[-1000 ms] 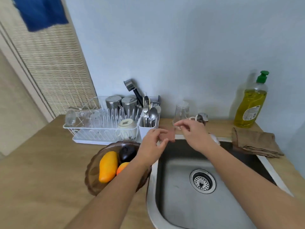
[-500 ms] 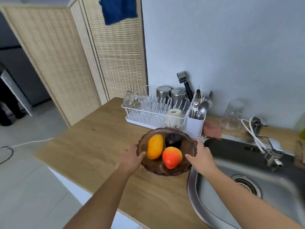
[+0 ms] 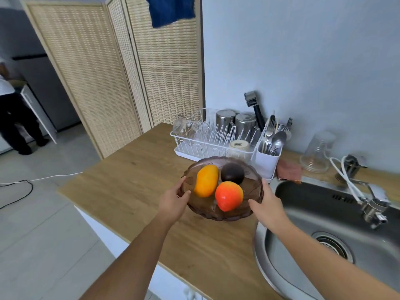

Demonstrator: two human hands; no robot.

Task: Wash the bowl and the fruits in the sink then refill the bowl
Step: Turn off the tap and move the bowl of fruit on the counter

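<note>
A brown translucent bowl (image 3: 251,180) is held just above the wooden counter (image 3: 129,187), left of the steel sink (image 3: 324,213). In it lie a yellow-orange mango (image 3: 205,184), a dark round fruit (image 3: 232,173) and a red-orange fruit (image 3: 229,198). My left hand (image 3: 173,202) grips the bowl's left rim, thumb over the edge. My right hand (image 3: 267,205) grips the right rim. The bowl's underside is hidden, and it casts a shadow on the counter.
A white dish rack (image 3: 213,139) with steel cups, glasses and a cutlery holder (image 3: 268,160) stands right behind the bowl. A brown sponge (image 3: 289,171), an upturned glass (image 3: 317,152) and the faucet (image 3: 368,202) line the sink's back edge. A person (image 3: 13,113) stands far left.
My hands left the sponge at the sink's back edge and closed on the bowl's two sides. The bowl has risen slightly off the counter, and the view has turned left.
</note>
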